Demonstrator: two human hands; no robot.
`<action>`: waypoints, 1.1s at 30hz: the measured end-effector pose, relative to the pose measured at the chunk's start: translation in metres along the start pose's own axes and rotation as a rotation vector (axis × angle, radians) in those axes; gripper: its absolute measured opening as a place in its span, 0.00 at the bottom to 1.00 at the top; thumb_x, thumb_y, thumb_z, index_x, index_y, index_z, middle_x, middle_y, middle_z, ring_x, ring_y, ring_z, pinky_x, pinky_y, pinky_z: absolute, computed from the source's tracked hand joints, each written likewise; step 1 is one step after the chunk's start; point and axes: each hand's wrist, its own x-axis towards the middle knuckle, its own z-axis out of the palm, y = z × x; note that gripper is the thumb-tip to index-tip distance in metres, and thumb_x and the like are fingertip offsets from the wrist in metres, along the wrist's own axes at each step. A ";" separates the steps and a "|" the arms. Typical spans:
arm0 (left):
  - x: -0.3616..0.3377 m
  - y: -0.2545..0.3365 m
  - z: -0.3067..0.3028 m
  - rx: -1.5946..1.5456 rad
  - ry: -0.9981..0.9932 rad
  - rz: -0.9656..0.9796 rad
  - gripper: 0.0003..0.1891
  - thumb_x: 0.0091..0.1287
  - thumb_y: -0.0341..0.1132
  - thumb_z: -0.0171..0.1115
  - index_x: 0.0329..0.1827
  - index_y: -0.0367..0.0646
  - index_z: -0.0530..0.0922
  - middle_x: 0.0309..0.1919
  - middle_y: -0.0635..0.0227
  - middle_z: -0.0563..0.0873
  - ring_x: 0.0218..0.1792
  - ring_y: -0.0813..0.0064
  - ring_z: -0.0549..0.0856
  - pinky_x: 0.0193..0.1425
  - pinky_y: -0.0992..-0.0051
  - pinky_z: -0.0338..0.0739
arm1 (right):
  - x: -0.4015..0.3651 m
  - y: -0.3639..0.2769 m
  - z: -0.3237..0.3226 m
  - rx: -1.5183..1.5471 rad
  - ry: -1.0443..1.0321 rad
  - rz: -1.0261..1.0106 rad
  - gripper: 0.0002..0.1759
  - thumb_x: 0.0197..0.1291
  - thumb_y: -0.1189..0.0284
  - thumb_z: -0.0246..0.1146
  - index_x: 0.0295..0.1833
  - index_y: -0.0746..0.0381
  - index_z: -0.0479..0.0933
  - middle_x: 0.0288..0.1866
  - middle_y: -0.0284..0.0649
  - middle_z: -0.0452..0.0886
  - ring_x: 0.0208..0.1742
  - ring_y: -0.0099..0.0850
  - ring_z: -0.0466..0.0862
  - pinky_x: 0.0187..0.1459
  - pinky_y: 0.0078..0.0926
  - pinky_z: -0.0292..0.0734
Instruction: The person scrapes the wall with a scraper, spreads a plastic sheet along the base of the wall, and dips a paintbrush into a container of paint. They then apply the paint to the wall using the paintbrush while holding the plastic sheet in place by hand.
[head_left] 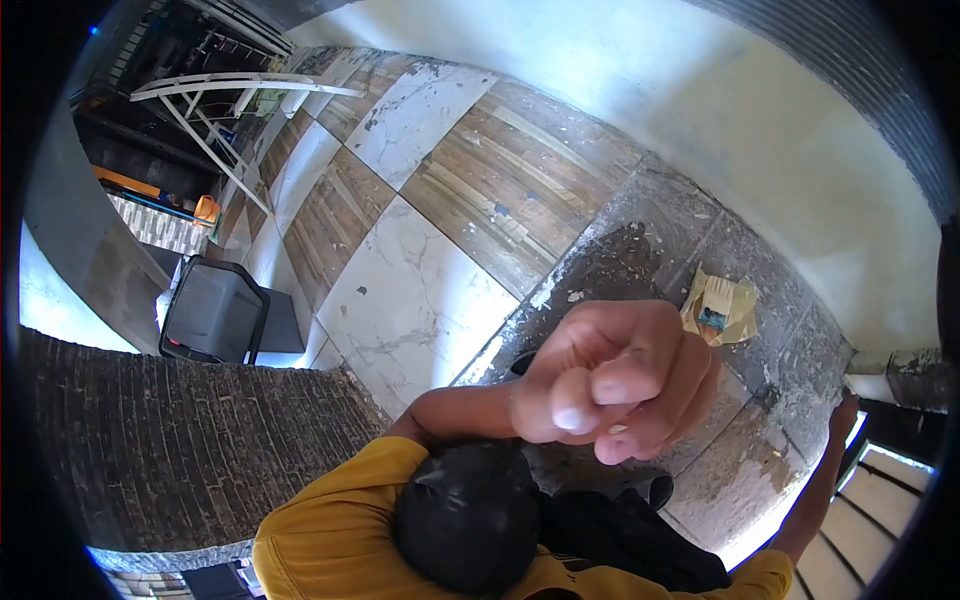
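Nearest: mustard sleeve & a dark rounded shape, prob. a knee. L hand hangs in front, close to the cam, fingers curled in w/ thumb tip near the other fingertips, i.e. loosely clenched. Pale speck at the fingertips: nail or a held crumb, can't tell.

R arm stretches out to the R edge; R hand is by the foot of the wall, small & dark in view. Can't tell if it's grasping or released, or whether it touches the wall.

Brush-like thing lies on a yellowish sheet on the grey floor strip, just past the L hand, up & to the R of its knuckles. Its long axis runs roughly away from the person, pale end far, darker end near. In view L hand is the nearer one, R hand farther off to the R; L hand is prob. raised above floor level, so the true gap can't be judged.

Beyond: marble- & wood-look tiles w/ flakes scattered abt, pale wall along the R side. To the L, a grey chair-like thing; farthest, a white slatted frame.
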 end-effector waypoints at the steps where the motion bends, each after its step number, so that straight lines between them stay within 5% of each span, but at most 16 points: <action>1: 0.000 0.002 0.003 -0.019 -0.001 0.010 0.12 0.74 0.40 0.62 0.34 0.53 0.69 0.34 0.81 0.84 0.41 0.82 0.81 0.46 0.73 0.69 | 0.000 -0.005 -0.001 0.032 -0.086 -0.017 0.21 0.69 0.76 0.52 0.63 0.64 0.80 0.58 0.54 0.84 0.62 0.53 0.82 0.65 0.48 0.77; 2: -0.001 0.001 0.005 -0.041 -0.003 0.019 0.12 0.75 0.42 0.59 0.32 0.56 0.69 0.37 0.83 0.86 0.49 0.81 0.83 0.54 0.70 0.69 | -0.004 -0.008 -0.003 0.062 -0.174 -0.030 0.21 0.68 0.77 0.51 0.63 0.65 0.80 0.58 0.54 0.84 0.63 0.53 0.82 0.66 0.48 0.76; 3: -0.011 -0.021 -0.013 -0.133 -0.179 0.260 0.15 0.78 0.46 0.54 0.31 0.54 0.69 0.38 0.82 0.85 0.54 0.73 0.83 0.64 0.59 0.64 | -0.013 0.012 0.024 0.084 -0.191 -0.120 0.23 0.65 0.79 0.52 0.65 0.66 0.79 0.59 0.54 0.84 0.64 0.53 0.81 0.68 0.48 0.75; 4: -0.008 -0.019 -0.007 -0.150 -0.174 0.256 0.15 0.78 0.46 0.54 0.31 0.54 0.69 0.38 0.82 0.85 0.54 0.73 0.83 0.64 0.59 0.64 | -0.012 -0.011 0.005 -0.012 -0.321 -0.053 0.25 0.62 0.79 0.54 0.65 0.67 0.79 0.62 0.55 0.83 0.66 0.53 0.81 0.70 0.48 0.73; 7: -0.003 -0.006 0.021 -0.026 0.023 0.027 0.15 0.79 0.46 0.55 0.32 0.53 0.71 0.34 0.76 0.84 0.54 0.68 0.83 0.64 0.51 0.64 | -0.044 0.024 0.047 -0.046 -0.035 -0.274 0.22 0.63 0.77 0.56 0.61 0.70 0.81 0.59 0.58 0.84 0.63 0.57 0.82 0.68 0.49 0.76; 9: -0.009 -0.005 0.024 -0.064 0.079 -0.167 0.16 0.79 0.47 0.55 0.31 0.53 0.71 0.33 0.74 0.81 0.55 0.69 0.83 0.63 0.48 0.66 | -0.046 -0.002 0.016 0.040 -0.228 0.046 0.18 0.66 0.73 0.56 0.56 0.67 0.83 0.50 0.55 0.88 0.54 0.55 0.86 0.58 0.51 0.80; 10: -0.013 -0.014 0.029 -0.118 0.115 -0.228 0.15 0.80 0.46 0.55 0.32 0.53 0.71 0.35 0.73 0.81 0.56 0.70 0.82 0.63 0.47 0.66 | -0.052 -0.004 0.020 -0.030 -0.038 0.011 0.17 0.68 0.71 0.56 0.55 0.65 0.84 0.50 0.54 0.88 0.52 0.52 0.87 0.57 0.50 0.80; 14: -0.012 -0.050 0.018 -0.265 0.088 -0.414 0.12 0.83 0.47 0.49 0.41 0.53 0.71 0.48 0.69 0.76 0.65 0.64 0.80 0.66 0.34 0.65 | -0.028 -0.052 -0.032 -0.032 -0.292 0.353 0.23 0.67 0.71 0.57 0.66 0.61 0.78 0.58 0.53 0.85 0.62 0.48 0.84 0.66 0.47 0.78; 16: -0.006 -0.059 0.015 -0.449 0.148 -0.565 0.11 0.85 0.49 0.42 0.51 0.54 0.67 0.58 0.64 0.69 0.74 0.51 0.73 0.70 0.18 0.57 | -0.008 -0.087 -0.066 -0.009 -0.450 0.473 0.26 0.61 0.71 0.61 0.67 0.58 0.78 0.57 0.53 0.85 0.64 0.48 0.83 0.68 0.46 0.77; 17: -0.006 -0.064 0.016 -0.511 0.169 -0.572 0.13 0.85 0.52 0.39 0.56 0.55 0.64 0.61 0.60 0.67 0.73 0.38 0.72 0.72 0.12 0.47 | -0.006 -0.096 -0.075 0.007 -0.488 0.470 0.32 0.58 0.73 0.63 0.71 0.58 0.73 0.65 0.52 0.81 0.67 0.50 0.81 0.69 0.48 0.77; 21: 0.012 -0.075 0.029 -0.601 0.229 -0.659 0.16 0.85 0.53 0.34 0.56 0.54 0.65 0.61 0.59 0.68 0.65 0.38 0.79 0.72 0.15 0.50 | -0.006 -0.100 -0.069 -0.022 -0.486 0.423 0.44 0.52 0.80 0.68 0.77 0.57 0.65 0.75 0.49 0.71 0.71 0.55 0.75 0.70 0.51 0.76; 24: 0.003 -0.099 0.038 -0.654 0.273 -0.700 0.18 0.86 0.53 0.31 0.57 0.53 0.66 0.60 0.57 0.68 0.60 0.37 0.83 0.71 0.16 0.52 | -0.005 -0.087 -0.056 -0.069 -0.456 0.314 0.44 0.50 0.80 0.70 0.76 0.57 0.66 0.70 0.49 0.74 0.70 0.54 0.76 0.70 0.50 0.76; 26: -0.028 -0.130 0.037 -0.833 0.158 -0.200 0.33 0.79 0.68 0.39 0.69 0.48 0.60 0.63 0.35 0.62 0.70 0.27 0.69 0.77 0.23 0.57 | 0.002 -0.076 -0.049 -0.055 -0.514 0.300 0.45 0.48 0.79 0.72 0.75 0.59 0.66 0.69 0.51 0.75 0.69 0.54 0.78 0.69 0.48 0.77; 30: -0.006 -0.112 0.030 -0.649 0.134 -0.400 0.34 0.78 0.70 0.38 0.66 0.48 0.63 0.59 0.39 0.64 0.57 0.40 0.78 0.72 0.34 0.72 | 0.015 -0.081 -0.051 0.046 -0.543 0.326 0.45 0.45 0.77 0.75 0.73 0.63 0.67 0.69 0.56 0.76 0.67 0.55 0.79 0.66 0.46 0.79; 32: 0.012 -0.112 0.032 -0.768 0.124 -0.410 0.17 0.84 0.50 0.47 0.66 0.53 0.70 0.67 0.45 0.64 0.57 0.27 0.82 0.74 0.38 0.63 | 0.011 -0.074 -0.040 -0.039 -0.470 0.293 0.46 0.44 0.76 0.77 0.72 0.64 0.68 0.69 0.59 0.75 0.68 0.56 0.79 0.66 0.47 0.79; 33: 0.015 -0.120 0.021 -0.756 0.124 -0.408 0.17 0.84 0.50 0.47 0.66 0.53 0.70 0.67 0.45 0.64 0.57 0.27 0.82 0.74 0.38 0.63 | 0.005 -0.064 -0.025 -0.047 -0.411 0.249 0.51 0.41 0.76 0.80 0.74 0.64 0.65 0.73 0.60 0.71 0.68 0.57 0.79 0.67 0.49 0.78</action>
